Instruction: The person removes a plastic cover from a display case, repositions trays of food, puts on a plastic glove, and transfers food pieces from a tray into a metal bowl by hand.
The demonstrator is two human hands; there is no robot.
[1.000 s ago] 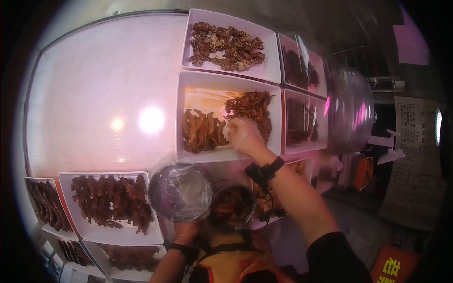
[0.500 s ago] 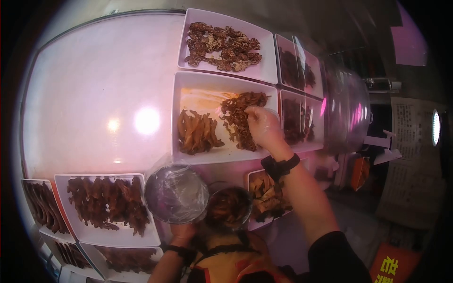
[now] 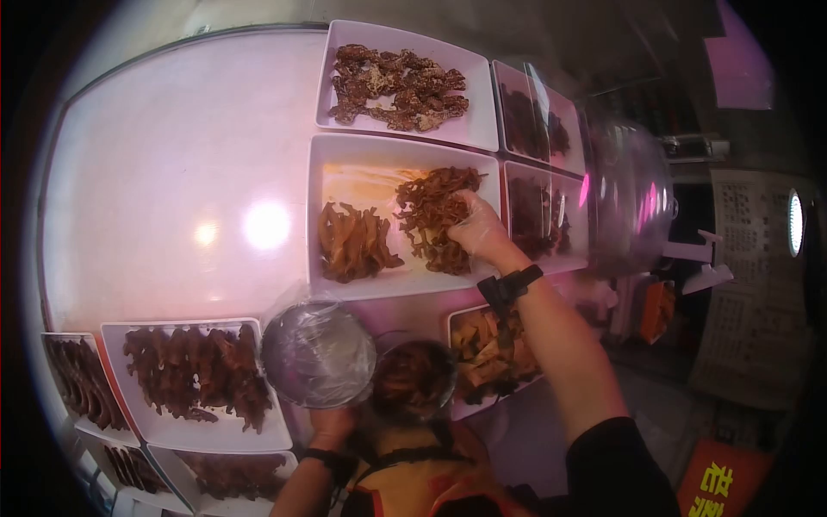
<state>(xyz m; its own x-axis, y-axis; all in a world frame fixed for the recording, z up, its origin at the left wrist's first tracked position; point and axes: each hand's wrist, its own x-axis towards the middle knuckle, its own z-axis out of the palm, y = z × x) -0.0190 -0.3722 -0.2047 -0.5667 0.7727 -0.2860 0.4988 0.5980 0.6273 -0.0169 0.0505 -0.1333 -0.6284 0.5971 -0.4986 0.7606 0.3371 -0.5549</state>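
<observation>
My right hand (image 3: 479,231), in a clear glove, has its fingers on the right pile of shredded brown food (image 3: 435,215) in the middle white tray (image 3: 413,286). Its fingers are closed around some of the shreds. A second pile of thicker strips (image 3: 353,243) lies at the tray's left. My left hand (image 3: 332,424) is low, under the rim of a round metal bowl (image 3: 317,353) covered with clear plastic, and holds it. Its fingers are mostly hidden. Beside that bowl is another bowl of dark food (image 3: 415,379).
A tray of seeded pieces (image 3: 494,129) stands behind. Two covered trays are to its right, near a clear dome (image 3: 629,198). Trays of brown meat (image 3: 280,435) stand at the lower left. A tray of flat pieces (image 3: 487,345) lies under my right forearm.
My right hand has moved from the gap between the piles to the right pile, then slightly down and inward on it. My left hand and the bowl keep nearly the same place.
</observation>
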